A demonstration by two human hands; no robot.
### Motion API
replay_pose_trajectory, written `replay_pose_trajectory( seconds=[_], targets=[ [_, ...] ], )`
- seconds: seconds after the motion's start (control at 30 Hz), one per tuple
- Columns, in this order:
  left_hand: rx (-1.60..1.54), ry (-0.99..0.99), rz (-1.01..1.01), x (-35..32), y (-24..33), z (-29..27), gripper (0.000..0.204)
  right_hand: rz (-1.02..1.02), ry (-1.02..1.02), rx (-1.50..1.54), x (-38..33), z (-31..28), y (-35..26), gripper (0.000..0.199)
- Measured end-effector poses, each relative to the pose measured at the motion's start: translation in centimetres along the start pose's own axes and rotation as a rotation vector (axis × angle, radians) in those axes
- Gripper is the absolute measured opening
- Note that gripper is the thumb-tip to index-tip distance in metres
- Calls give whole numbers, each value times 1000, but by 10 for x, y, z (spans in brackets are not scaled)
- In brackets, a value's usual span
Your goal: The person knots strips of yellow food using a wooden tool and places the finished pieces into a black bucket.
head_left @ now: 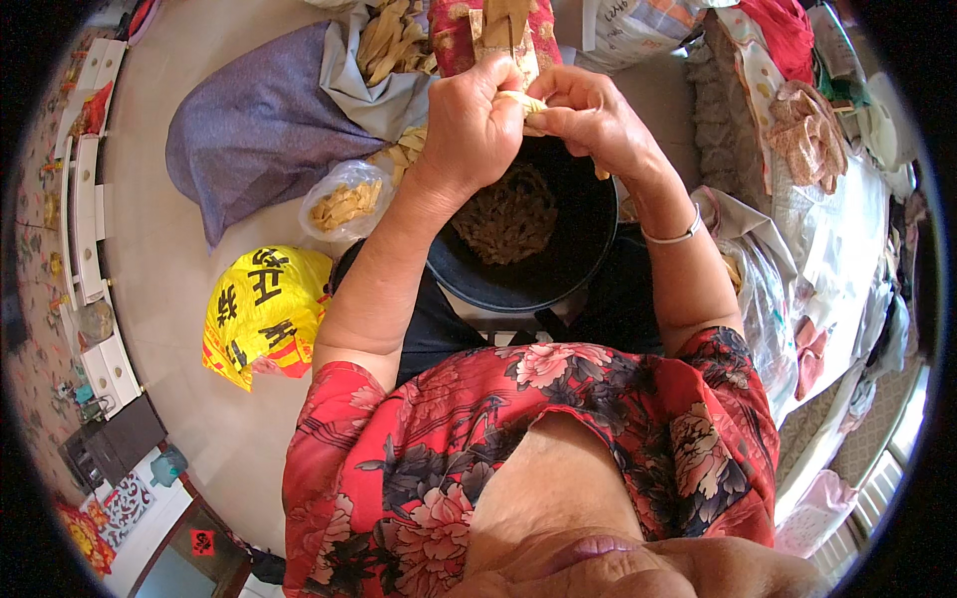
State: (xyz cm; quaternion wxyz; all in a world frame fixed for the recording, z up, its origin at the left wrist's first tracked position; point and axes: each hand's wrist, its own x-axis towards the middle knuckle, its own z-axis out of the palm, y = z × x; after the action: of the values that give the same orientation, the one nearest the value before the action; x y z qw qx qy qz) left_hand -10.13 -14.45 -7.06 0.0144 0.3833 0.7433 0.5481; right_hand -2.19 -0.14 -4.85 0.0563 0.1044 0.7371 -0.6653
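Note:
Both my hands are raised above a black round basin (598, 234), working close together. My left hand (469, 125) is closed in a fist around one end of a pale yellow strip (525, 102). My right hand (598, 120) pinches the same strip between thumb and fingers, just beside the left; a short end pokes out below the right palm. Inside the basin lies a pile of knotted or twisted brownish pieces (506, 214). Just beyond my hands, flat tan strips (503, 30) rest on a red patterned cloth bundle (454, 35). The strip's exact material I cannot tell.
A blue-grey cloth (269, 135) with more tan strips (394, 45) spreads at the left. Near it are a clear bag of yellowish pieces (346, 204) and a yellow plastic bag (267, 314). Clothes and plastic bags crowd a couch (827, 239) on the right.

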Motion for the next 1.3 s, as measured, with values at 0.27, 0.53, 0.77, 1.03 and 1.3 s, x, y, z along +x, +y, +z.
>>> replay_pose_trajectory(
  seconds=[0.27,0.53,0.77,1.03,1.3],
  targets=[
    [-37,-35,-205,4,-3,-14,5,-107,-199,436,2,-6,17,18],
    [67,-198,75,7,-2,-22,10,-37,-240,710,12,-8,29,15],
    [-478,-409,-356,9,11,-40,24,-59,-75,522,7,-4,23,19],
    [-306,-476,-266,11,-13,-61,24,-133,-13,230,6,-30,34,15],
    [66,-726,-205,6,-9,-26,20,-323,51,-166,11,-17,31,17]
  ],
)
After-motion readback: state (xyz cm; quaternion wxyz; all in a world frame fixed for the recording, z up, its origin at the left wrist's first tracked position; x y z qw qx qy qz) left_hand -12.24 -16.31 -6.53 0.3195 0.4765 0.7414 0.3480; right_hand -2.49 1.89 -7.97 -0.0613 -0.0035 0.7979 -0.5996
